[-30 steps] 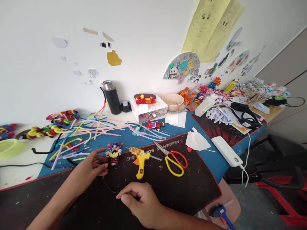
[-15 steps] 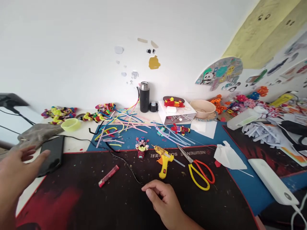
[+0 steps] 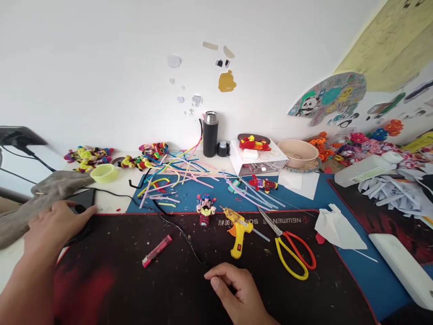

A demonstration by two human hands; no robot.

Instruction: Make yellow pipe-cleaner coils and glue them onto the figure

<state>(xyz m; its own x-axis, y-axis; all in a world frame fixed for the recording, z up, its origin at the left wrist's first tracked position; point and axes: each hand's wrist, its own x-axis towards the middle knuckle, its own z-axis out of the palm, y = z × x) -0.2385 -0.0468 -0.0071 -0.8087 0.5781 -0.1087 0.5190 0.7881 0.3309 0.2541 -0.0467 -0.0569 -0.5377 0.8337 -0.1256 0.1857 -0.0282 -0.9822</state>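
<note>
My left hand (image 3: 56,223) lies over a black phone (image 3: 87,197) at the left table edge, thumb and fingers spread around its sides. Part of the phone is hidden under the palm. My right hand (image 3: 237,289) rests on the dark mat, fingers loosely curled and thumb slightly apart, with nothing seen in it. A thin black cable (image 3: 184,237) runs close to its fingertips. Beyond it lie a yellow glue gun (image 3: 238,230), scissors (image 3: 294,253) with yellow and red handles, and a small pipe-cleaner doll (image 3: 205,211). A red-capped pink lighter-like stick (image 3: 157,251) lies left of them.
Loose pipe cleaners (image 3: 176,174) are scattered on the blue mat. Behind stand a black flask (image 3: 210,135), a white box (image 3: 259,160) and a pinkish bowl (image 3: 297,153). More dolls (image 3: 89,158), a yellow-green cup (image 3: 104,173), crumpled tissue (image 3: 340,228) and a white power strip (image 3: 402,266) lie around.
My left hand has moved right and down onto the phone and closed around it. My right hand stays nearly still. The view has turned slightly left.
</note>
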